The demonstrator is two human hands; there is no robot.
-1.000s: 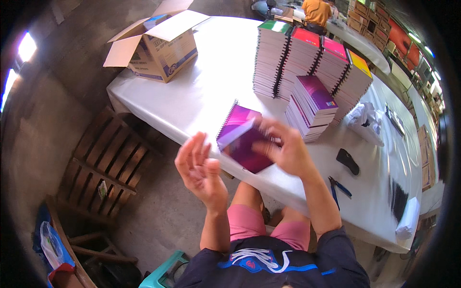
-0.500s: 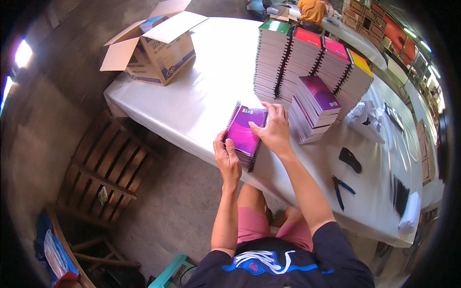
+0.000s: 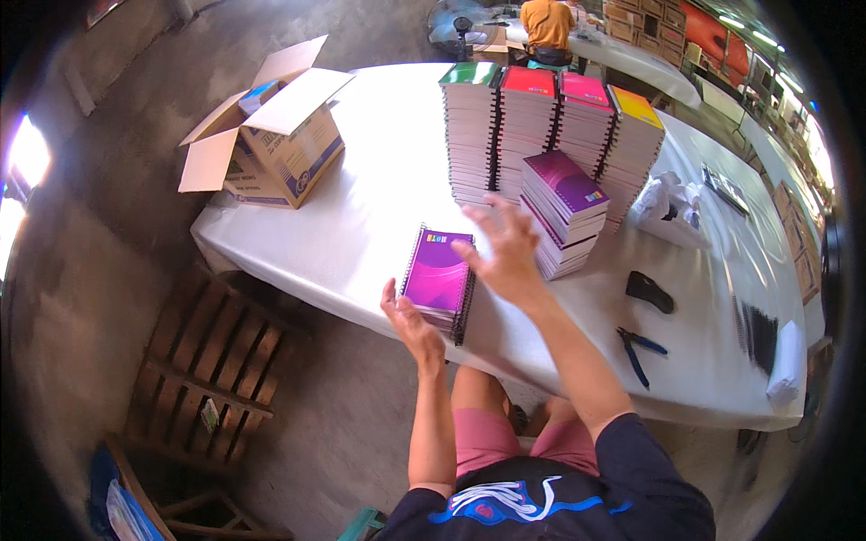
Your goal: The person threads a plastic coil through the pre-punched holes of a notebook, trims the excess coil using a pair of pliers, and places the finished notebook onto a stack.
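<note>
A short stack of spiral-bound notebooks with purple covers (image 3: 439, 273) lies near the front edge of the white-covered table. By its lower left side is my left hand (image 3: 415, 326), fingers apart and holding nothing. My right hand (image 3: 507, 252) hovers open over the stack's right side, fingers spread and empty. Just beyond it stands a taller purple notebook stack (image 3: 566, 194). Behind are tall stacks of green (image 3: 471, 135), red (image 3: 528, 117), pink (image 3: 583, 122) and yellow (image 3: 633, 135) notebooks, with black spiral bindings showing.
An open cardboard box (image 3: 287, 155) stands at the table's left. On the right lie pliers (image 3: 639, 347), a dark hand-sized object (image 3: 649, 291), a white crumpled bundle (image 3: 669, 212) and black binding strips (image 3: 756, 334). A slatted wooden chair (image 3: 212, 361) is left of the table; another person (image 3: 547, 29) sits beyond.
Both hands have let go of the purple notebook stack and opened. The right hand has lifted away from it, while the left has drawn off its side. The whole view has shifted slightly.
</note>
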